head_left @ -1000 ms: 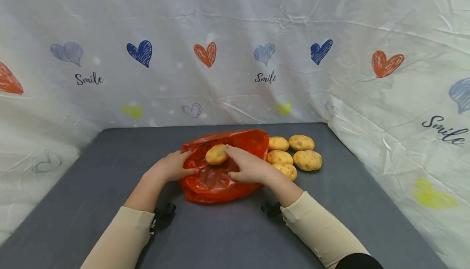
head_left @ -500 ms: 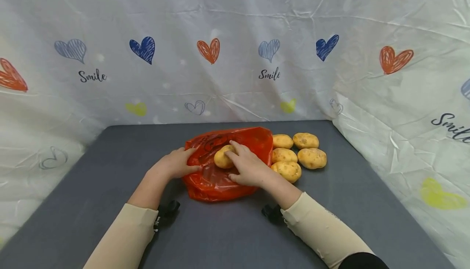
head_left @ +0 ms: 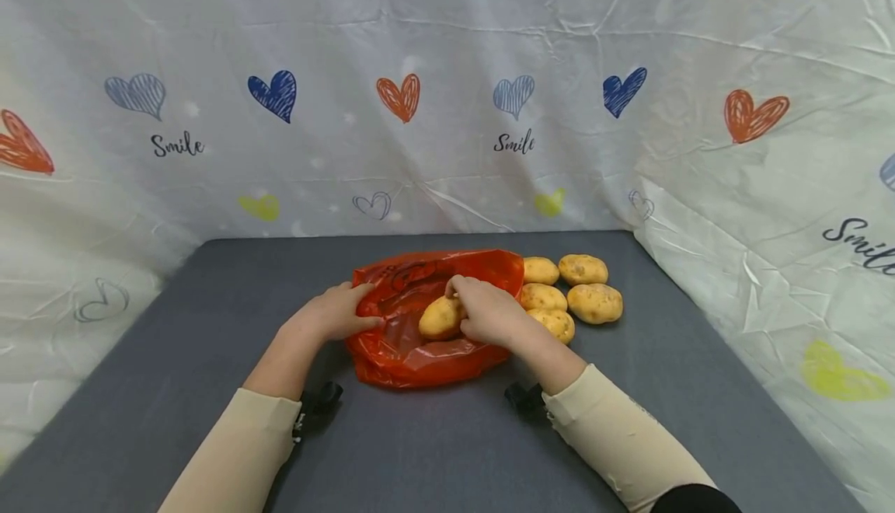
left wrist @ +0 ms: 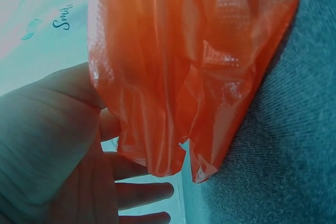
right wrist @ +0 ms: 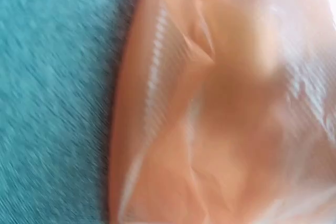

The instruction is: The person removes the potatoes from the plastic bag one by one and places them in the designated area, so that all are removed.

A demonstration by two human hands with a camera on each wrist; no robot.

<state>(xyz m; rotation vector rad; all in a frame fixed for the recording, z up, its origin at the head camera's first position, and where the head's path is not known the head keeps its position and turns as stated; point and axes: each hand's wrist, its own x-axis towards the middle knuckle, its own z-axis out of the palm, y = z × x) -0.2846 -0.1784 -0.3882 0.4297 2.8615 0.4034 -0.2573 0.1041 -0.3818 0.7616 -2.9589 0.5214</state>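
An orange-red plastic bag lies on the dark table, its mouth spread. My right hand reaches over the bag and grips a potato at its right end, with curled fingers and thumb. My left hand is at the bag's left edge, its thumb and index finger spread apart against the plastic. In the left wrist view the bag hides the thumb and part of the nearer fingers; the other fingers stretch out straight. Blurred orange plastic with a yellowish shape behind it fills much of the right wrist view, hiding the hand.
Several potatoes sit close together on the table right of the bag, some partly behind it. A white sheet printed with hearts hangs behind the dark grey table and along both sides.
My right hand has drawn the potato to the right and slightly nearer across the bag, its fingers curling further round it. The left hand stays at the bag's left edge.
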